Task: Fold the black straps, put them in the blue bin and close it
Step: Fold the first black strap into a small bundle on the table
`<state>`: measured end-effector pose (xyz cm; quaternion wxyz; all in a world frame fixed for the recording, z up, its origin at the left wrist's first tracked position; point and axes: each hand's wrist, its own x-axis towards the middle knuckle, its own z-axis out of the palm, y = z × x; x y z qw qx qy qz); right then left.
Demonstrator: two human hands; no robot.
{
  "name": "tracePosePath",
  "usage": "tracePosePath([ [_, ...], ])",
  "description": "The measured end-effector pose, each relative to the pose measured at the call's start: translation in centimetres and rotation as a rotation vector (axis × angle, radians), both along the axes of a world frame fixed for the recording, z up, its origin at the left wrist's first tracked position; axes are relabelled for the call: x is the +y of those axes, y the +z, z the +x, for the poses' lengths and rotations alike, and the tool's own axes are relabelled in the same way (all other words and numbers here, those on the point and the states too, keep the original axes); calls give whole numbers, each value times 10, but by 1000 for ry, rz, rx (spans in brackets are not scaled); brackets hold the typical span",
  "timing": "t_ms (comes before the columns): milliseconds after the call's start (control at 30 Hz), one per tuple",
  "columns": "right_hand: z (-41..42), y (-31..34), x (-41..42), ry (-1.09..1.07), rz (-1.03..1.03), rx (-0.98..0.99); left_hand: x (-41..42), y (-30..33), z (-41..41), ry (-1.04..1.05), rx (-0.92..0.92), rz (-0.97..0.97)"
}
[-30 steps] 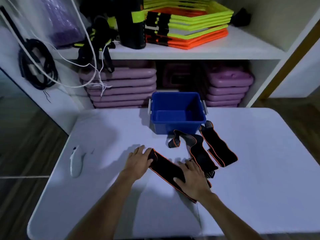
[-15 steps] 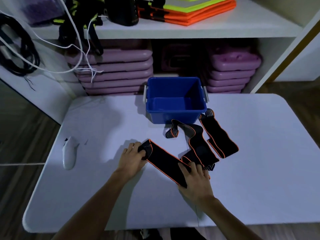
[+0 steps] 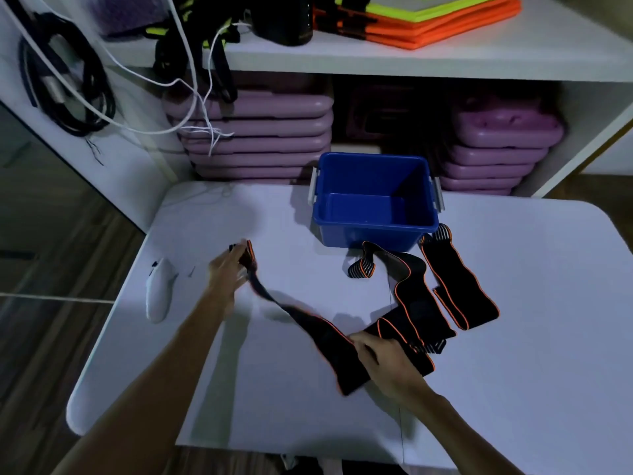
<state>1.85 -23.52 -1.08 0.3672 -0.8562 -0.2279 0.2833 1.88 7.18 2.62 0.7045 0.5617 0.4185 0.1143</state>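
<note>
A black strap with orange edging (image 3: 308, 323) stretches across the white table (image 3: 513, 371), lifted and twisted. My left hand (image 3: 227, 272) grips its left end, raised off the table. My right hand (image 3: 387, 361) holds its wider right end near the table's middle. Two more black straps lie to the right: one (image 3: 411, 303) bends from the bin's front toward my right hand, the other (image 3: 459, 286) lies straight beside it. The blue bin (image 3: 375, 231) stands open and empty at the table's far edge. No lid is visible.
A white handheld device (image 3: 158, 289) lies near the table's left edge. Behind the table, shelves (image 3: 445, 60) hold purple cases (image 3: 257, 132), orange and yellow mats and dangling cables (image 3: 191, 97). Wooden floor shows on both sides.
My left hand has lifted the strap's left end and pulled it up and leftward, stretching the strap. My right hand has closed on the other end. The view has tilted downward.
</note>
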Motion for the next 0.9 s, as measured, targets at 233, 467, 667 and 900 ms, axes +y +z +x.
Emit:
tracePosePath([
  [233, -11, -30, 5, -92, -38, 92, 15, -28, 12, -390, 593, 754],
  [467, -33, -41, 23, 411, -245, -522, -5, -49, -3, -671, 619, 1139],
  [667, -27, -45, -4, 380, -247, -688, -17, -64, -16, -929, 742, 1313],
  [900, -2, -25, -26, -1, -130, -656, -74, -43, 39, -876, 301, 1462],
])
